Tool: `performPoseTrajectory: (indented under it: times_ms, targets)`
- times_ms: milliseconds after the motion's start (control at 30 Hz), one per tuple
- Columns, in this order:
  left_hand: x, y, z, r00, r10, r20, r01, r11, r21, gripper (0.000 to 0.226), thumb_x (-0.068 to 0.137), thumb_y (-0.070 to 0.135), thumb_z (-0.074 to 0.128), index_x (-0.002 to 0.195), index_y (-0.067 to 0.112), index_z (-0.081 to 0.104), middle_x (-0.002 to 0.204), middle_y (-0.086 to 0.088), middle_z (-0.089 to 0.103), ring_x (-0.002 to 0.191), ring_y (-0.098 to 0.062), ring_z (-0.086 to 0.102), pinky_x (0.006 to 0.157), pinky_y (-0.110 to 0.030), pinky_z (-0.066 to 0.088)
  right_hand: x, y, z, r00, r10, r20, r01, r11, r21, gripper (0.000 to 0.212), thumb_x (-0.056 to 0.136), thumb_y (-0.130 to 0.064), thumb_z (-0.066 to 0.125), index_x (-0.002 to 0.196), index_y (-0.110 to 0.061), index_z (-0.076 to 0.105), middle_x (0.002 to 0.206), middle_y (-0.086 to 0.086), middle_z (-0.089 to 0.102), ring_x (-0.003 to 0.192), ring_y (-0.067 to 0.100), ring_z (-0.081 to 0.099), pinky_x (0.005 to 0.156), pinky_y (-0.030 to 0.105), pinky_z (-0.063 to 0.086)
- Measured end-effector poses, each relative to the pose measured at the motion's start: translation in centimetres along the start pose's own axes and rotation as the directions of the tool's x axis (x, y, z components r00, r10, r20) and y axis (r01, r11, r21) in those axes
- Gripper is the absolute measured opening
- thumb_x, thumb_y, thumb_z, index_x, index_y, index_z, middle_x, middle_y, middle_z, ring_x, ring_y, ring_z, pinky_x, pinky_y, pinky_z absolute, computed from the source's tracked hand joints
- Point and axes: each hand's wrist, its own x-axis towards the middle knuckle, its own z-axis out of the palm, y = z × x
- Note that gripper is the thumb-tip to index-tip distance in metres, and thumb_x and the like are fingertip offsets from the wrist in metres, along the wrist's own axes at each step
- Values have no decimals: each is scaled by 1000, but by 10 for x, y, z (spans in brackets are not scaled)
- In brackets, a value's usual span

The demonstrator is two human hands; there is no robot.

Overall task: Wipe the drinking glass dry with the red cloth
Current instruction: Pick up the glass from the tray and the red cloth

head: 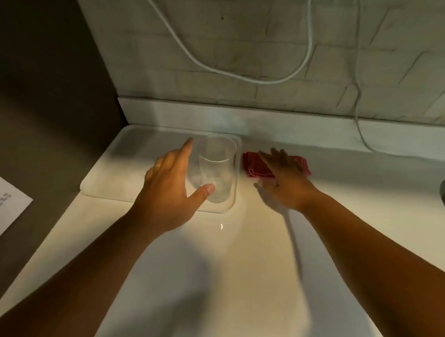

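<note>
Head camera view, looking down at a pale surface against a tiled wall. A clear drinking glass stands upright at the right end of a shallow white tray. Just right of the tray, off it, a folded red cloth lies flat on the surface.

The left hand is spread around the glass, forefinger reaching past its far left side and thumb at its near base; the fingers are apart and have not closed, and whether they touch the glass is unclear. The right hand lies over the cloth with fingers straight and slightly spread, not gripping; it is blurred, so contact cannot be confirmed.

Both pick-ups appear to be just beginning. To do this well, the left hand should probably wrap low and firm around the glass, since a wet one is likely slippery. The right should bunch up enough cloth to push inside the rim.

A white cable loops on the wall; a sheet of paper lies far left.
</note>
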Motion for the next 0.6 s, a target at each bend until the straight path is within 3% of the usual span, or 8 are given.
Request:
performPoseTrajectory:
  times_ms: [133, 233, 300, 400, 533, 600]
  targets:
    - [0, -10, 23, 997, -70, 26, 72, 991, -116, 103, 79, 69, 63, 163, 34, 15, 161, -6, 41, 144, -32, 41, 112, -54, 41, 3, 2, 9, 994, 81, 75, -67, 983, -173, 66, 97, -56, 37, 156, -30, 23, 166, 5, 19, 153, 30, 9, 122, 51, 8]
    - [5, -16, 44, 993, -114, 17, 114, 953, -281, 102, 74, 65, 68, 161, 30, 26, 156, -3, 47, 140, -26, 47, 112, -50, 44, -1, -4, 16, 997, 64, -43, -72, 970, -232, 62, 95, -54, 39, 150, -24, 40, 157, 8, 39, 145, 34, 32, 118, 51, 25]
    - [7, -18, 55, 993, -116, 27, 117, 903, -412, 99, 72, 62, 73, 157, 31, 33, 151, 4, 50, 136, -19, 50, 107, -34, 45, -1, -6, 14, 987, 75, -140, -110, 959, -262, 60, 92, -54, 47, 142, -21, 50, 140, 8, 57, 127, 35, 52, 106, 49, 39]
    - [12, -18, 67, 993, -111, 47, 119, 858, -499, 87, 72, 59, 76, 148, 39, 41, 141, 11, 56, 126, -10, 57, 92, -10, 40, -2, -10, 11, 981, 69, -184, -128, 933, -337, 50, 90, -51, 53, 127, -18, 58, 112, 7, 64, 101, 30, 59, 83, 41, 49]
    - [20, -19, 69, 990, -138, 35, 133, 810, -571, 71, 69, 57, 81, 131, 43, 51, 129, 20, 65, 119, -1, 61, 96, -21, 52, -3, -17, 11, 978, 85, -191, -139, 947, -291, 37, 92, -42, 57, 111, -11, 66, 97, 11, 61, 88, 31, 59, 71, 36, 48]
    - [22, -21, 69, 989, -142, 41, 137, 783, -606, 72, 66, 54, 84, 129, 39, 54, 127, 17, 67, 118, -7, 64, 101, -33, 55, -5, -20, 11, 974, 89, -208, -143, 955, -261, 31, 93, -35, 59, 107, -8, 67, 93, 12, 62, 84, 32, 59, 67, 35, 47]
